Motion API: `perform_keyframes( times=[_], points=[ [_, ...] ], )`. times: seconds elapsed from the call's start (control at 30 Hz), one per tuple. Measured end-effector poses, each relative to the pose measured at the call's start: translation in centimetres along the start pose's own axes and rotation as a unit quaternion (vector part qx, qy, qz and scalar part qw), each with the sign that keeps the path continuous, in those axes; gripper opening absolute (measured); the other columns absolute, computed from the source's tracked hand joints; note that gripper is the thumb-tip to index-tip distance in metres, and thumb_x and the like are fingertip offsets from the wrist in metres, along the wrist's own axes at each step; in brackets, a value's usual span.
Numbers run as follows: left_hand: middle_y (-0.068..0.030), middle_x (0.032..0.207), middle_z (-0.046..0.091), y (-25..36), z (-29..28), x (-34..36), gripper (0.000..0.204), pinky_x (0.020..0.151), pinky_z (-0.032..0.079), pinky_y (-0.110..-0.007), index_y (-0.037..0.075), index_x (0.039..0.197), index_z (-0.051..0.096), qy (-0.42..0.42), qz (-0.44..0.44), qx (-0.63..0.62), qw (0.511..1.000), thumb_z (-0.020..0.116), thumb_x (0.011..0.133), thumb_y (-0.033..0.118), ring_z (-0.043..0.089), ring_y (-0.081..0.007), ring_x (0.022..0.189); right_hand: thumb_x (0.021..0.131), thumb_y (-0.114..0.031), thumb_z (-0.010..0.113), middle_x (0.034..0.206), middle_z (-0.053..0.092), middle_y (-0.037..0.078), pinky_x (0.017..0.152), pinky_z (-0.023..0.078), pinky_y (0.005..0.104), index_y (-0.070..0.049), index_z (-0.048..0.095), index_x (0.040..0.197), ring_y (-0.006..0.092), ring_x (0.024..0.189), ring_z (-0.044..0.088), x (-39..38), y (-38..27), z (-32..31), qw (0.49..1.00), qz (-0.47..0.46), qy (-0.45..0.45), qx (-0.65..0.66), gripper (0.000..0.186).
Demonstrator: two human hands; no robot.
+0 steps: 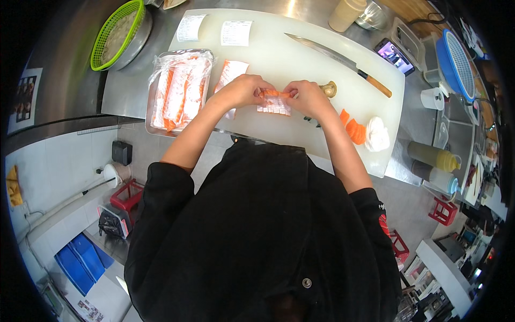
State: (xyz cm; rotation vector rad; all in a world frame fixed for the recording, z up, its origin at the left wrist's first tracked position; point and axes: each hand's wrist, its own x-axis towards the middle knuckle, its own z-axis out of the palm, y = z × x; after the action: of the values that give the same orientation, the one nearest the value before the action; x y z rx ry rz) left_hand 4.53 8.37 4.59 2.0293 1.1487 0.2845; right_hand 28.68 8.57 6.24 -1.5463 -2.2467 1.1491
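Observation:
My left hand (248, 91) and my right hand (308, 98) pinch the two ends of an orange-and-white fish piece (274, 102) over the white cutting board (268, 53). Its pale side is scored into small blocks, and its upper edge is orange. Beside my left wrist lies another orange-and-white fish slab (233, 70), partly hidden by the forearm. Just right of my right hand is a small brownish, rounded thing (329, 89) whose kind I cannot make out. Orange fish slices (355, 131) lie by my right forearm, next to a crumpled white cloth or paper (377, 134).
A plastic-wrapped metal tray (152, 115) of long orange-and-white strips stands left. A long knife (338, 58) with a wooden handle lies across the board's far right. Two paper slips (236, 33) are at the back. A phone (395, 56) and squeeze bottles (434, 155) stand right.

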Motion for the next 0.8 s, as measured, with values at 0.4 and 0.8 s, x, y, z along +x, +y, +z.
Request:
perform_keyframes(
  times=[0.4, 0.8],
  points=[
    [-0.0154, 0.094, 0.076, 0.1, 0.7, 0.4, 0.038, 0.081, 0.058, -0.035, 0.005, 0.105, 0.077, 0.04, -0.081, -0.025, 0.996, 0.088, 0.074, 0.024, 0.074, -0.0268, 0.087, 0.079, -0.012, 0.076, 0.097, 0.076, 0.02, 0.088, 0.058, 0.0375, 0.0, 0.077, 0.105, 0.0309, 0.093, 0.075, 1.1, 0.5, 1.7, 0.994, 0.051, 0.03, 0.09, 0.029],
    [-0.0148, 0.089, 0.073, 0.8, 1.4, -0.4, 0.029, 0.077, 0.056, -0.038, 0.006, 0.105, 0.077, 0.04, -0.007, 0.018, 0.999, 0.083, 0.078, 0.016, 0.071, -0.0315, 0.082, 0.081, -0.017, 0.08, 0.092, 0.076, 0.016, 0.077, 0.056, 0.0351, -0.003, 0.077, 0.106, 0.0268, 0.079, 0.071, 1.7, 0.7, 1.3, 0.997, -0.019, -0.071, 0.009, 0.028]
  ],
)
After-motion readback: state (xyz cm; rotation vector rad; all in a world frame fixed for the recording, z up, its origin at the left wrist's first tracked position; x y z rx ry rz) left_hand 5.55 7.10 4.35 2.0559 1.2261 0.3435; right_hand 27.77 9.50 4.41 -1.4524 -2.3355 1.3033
